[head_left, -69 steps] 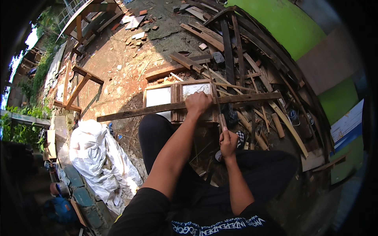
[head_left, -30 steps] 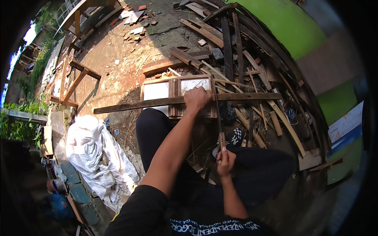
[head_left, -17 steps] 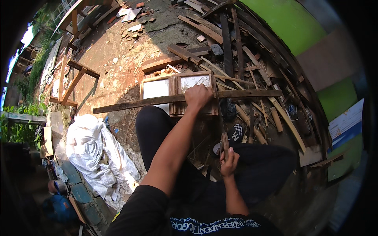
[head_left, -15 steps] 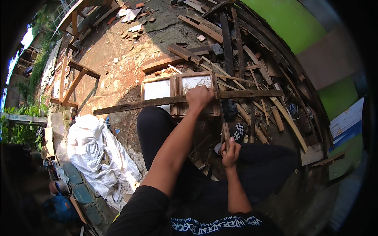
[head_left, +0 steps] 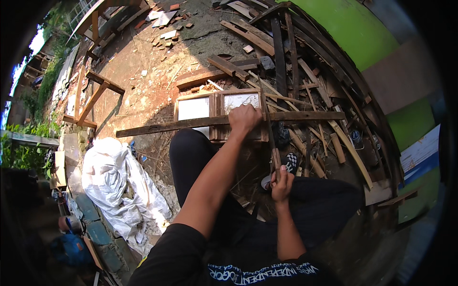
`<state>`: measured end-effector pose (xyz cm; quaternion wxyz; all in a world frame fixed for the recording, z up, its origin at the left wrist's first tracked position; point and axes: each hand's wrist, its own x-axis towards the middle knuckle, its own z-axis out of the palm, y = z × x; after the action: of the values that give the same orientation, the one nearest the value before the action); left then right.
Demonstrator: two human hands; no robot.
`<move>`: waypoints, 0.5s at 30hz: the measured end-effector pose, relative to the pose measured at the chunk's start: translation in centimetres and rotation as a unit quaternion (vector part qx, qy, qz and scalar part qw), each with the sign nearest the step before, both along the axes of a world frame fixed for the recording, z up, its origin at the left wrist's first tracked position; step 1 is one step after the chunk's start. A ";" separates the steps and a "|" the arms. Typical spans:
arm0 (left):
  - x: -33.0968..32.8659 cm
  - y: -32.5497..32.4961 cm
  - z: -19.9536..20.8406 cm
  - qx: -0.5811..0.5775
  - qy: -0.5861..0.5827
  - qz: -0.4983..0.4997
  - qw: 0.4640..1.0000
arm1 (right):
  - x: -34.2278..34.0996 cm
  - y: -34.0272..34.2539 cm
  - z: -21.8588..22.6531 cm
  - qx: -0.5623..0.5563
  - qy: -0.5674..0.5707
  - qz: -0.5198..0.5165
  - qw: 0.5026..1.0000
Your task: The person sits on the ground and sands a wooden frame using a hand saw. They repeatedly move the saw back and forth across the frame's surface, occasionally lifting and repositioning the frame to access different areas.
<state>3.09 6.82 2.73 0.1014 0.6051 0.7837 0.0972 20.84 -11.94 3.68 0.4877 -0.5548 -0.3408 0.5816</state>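
The long plank (head_left: 176,127) lies crosswise in front of the person, over the wooden frame (head_left: 216,107) with its two pale panels. The left hand (head_left: 245,119) has its grip closed on the plank, right of its middle. The right hand (head_left: 282,184), on the plank's near side, has its grip wrapped around the wooden handle of the saw (head_left: 275,159), whose blade crosses the plank just right of the left hand. Near the plank's left end, on its near side, a white sack (head_left: 119,186) lies crumpled; its folds hide any contents. Scrap wood (head_left: 336,148) lies around the plank's right end.
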 end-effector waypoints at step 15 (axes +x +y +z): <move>0.5 -0.1 0.0 -0.014 -0.008 0.008 1.000 | 0.2 1.3 0.3 0.001 -0.015 0.018 1.000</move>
<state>3.61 6.69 2.71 0.1153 0.5965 0.7890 0.0917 21.01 -10.62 3.94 0.4726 -0.5566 -0.3590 0.5813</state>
